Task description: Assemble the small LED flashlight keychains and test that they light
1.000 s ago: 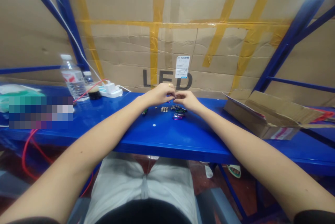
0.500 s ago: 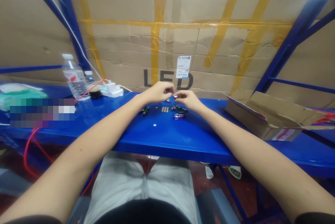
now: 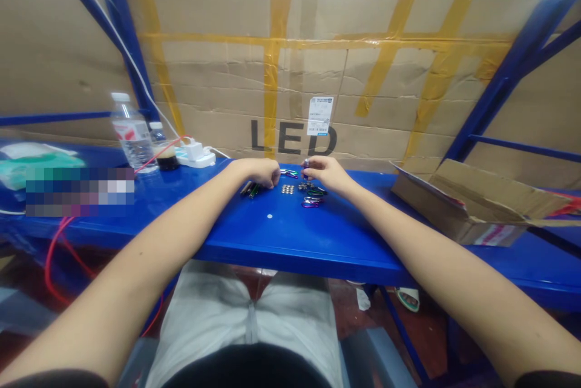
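My right hand (image 3: 327, 172) pinches a small purple tube with a silver end (image 3: 306, 165), held upright just above the table. My left hand (image 3: 263, 174) is lowered to the tabletop with its fingers curled together; whatever lies under the fingertips is hidden. Beside it, dark green tubes (image 3: 253, 190) stick out from under the wrist. Between the hands are several small round metal button cells (image 3: 287, 189) in neat rows. Close below my right hand lie a cluster of small metal parts (image 3: 305, 186) and coloured carabiner clips (image 3: 312, 201). More shiny coloured pieces (image 3: 288, 174) rest behind the cells.
The blue table (image 3: 290, 236) backs onto a big taped cardboard sheet (image 3: 218, 85). An open cardboard box (image 3: 458, 206) stands at right. Bottles (image 3: 131, 137) and a white power strip (image 3: 197, 157) are at left, with red cable (image 3: 49, 261). A small white disc (image 3: 269, 216) lies in front.
My left hand has moved away from my right, down and left to the tabletop. The small tube in my right hand has turned upright. A small brass-coloured piece is now covered by my left hand.
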Tool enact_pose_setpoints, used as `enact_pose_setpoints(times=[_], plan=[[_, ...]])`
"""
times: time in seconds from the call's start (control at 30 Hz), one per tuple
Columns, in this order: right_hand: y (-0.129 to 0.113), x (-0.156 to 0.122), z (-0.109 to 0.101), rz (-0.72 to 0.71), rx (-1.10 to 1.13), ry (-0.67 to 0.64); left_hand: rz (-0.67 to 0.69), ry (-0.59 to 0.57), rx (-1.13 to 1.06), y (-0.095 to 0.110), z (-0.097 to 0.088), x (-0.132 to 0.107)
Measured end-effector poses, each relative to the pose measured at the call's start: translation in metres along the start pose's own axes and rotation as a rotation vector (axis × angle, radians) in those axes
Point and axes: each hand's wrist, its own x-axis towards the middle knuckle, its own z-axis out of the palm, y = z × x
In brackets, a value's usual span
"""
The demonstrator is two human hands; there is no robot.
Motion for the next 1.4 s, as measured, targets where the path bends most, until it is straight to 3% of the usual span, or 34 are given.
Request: enact_pose_setpoints(times=[0.37,0.77,1.17,1.27,1.4], plan=[[-0.003,-0.002,0.000,-0.025,-0.039,-0.050,-0.002,0.002,-0.021,0.002,0.000,-0.001],[-0.001,-0.001,-0.001,-0.034,-0.073,-0.058,0.111,0.047,-0.115,-0.005,0.003,0.004],[-0.004,-0.002,0.001,-0.002,-0.058,-0.052,0.043,0.090,-0.170,-0.004,0.004,0.000],[-0.004,-0.002,0.000,-0.006,-0.057,-0.052,0.099,0.194,-0.207,0.003,0.001,-0.002],[-0.007,-0.004,0.001,-0.013,-0.068,-0.051,0.249,0.456,-0.339,0.023,-0.005,-0.005]])
